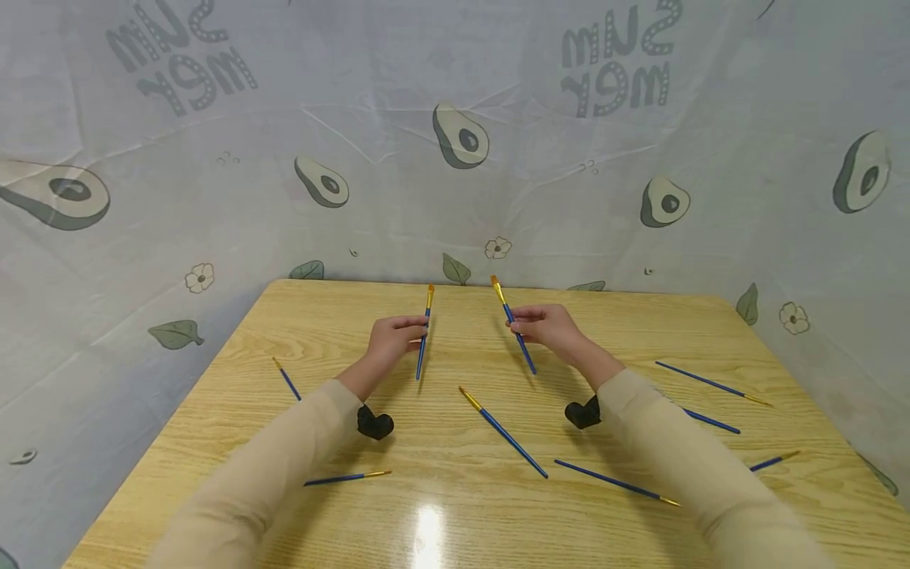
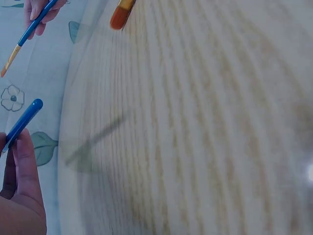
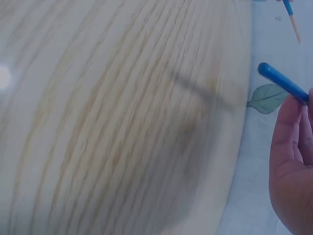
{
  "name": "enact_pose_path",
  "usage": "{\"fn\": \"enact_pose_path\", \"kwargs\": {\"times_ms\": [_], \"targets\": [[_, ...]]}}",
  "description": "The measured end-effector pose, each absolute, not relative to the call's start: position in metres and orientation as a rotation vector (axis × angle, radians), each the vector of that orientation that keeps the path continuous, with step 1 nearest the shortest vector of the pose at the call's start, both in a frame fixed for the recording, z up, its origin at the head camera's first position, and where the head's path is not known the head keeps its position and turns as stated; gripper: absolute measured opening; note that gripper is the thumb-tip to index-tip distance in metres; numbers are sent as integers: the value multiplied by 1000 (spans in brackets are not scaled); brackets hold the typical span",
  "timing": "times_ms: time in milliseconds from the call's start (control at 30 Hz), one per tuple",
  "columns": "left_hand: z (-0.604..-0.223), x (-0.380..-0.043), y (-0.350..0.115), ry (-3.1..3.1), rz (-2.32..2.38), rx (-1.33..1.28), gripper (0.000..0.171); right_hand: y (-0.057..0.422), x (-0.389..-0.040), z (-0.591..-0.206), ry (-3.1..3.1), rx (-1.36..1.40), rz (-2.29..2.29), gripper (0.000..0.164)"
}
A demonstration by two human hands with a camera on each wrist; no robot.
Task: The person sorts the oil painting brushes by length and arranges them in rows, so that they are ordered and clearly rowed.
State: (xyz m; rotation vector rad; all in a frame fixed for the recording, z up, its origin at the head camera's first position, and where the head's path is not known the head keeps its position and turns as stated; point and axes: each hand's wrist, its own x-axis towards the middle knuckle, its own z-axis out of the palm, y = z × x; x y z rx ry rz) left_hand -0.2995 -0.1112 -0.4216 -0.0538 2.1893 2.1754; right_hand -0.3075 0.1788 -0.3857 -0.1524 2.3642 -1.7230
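Above the far middle of the table, my left hand (image 1: 394,338) pinches a blue flat-tipped paintbrush (image 1: 422,352) nearly upright, its orange bristles pointing up and away. Across from it my right hand (image 1: 550,328) pinches a second blue paintbrush (image 1: 524,350), which leans with its bristles up and to the left. The two brushes are apart. In the left wrist view the handle end of the left brush (image 2: 24,122) sticks out past the fingers. The right brush's handle end (image 3: 281,81) shows likewise in the right wrist view.
On the wooden table (image 1: 455,521) a paintbrush (image 1: 508,438) lies in the middle. Several more lie around, including one (image 1: 614,480) near the right forearm, one (image 1: 711,383) at far right and one (image 1: 348,478) by the left sleeve. A printed cloth (image 1: 398,221) hangs behind.
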Motion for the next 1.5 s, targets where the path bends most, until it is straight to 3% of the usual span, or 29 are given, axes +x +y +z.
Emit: {"fn": "enact_pose_path", "kwargs": {"times_ms": [1033,1500], "targets": [[-429,-357,-81,2249,2016,5,32,144,-355,-416,2263,-62,-1791,45],[-444,-363,-74,2360,1949,20,27,137,-369,-425,2303,-28,-1761,42]]}}
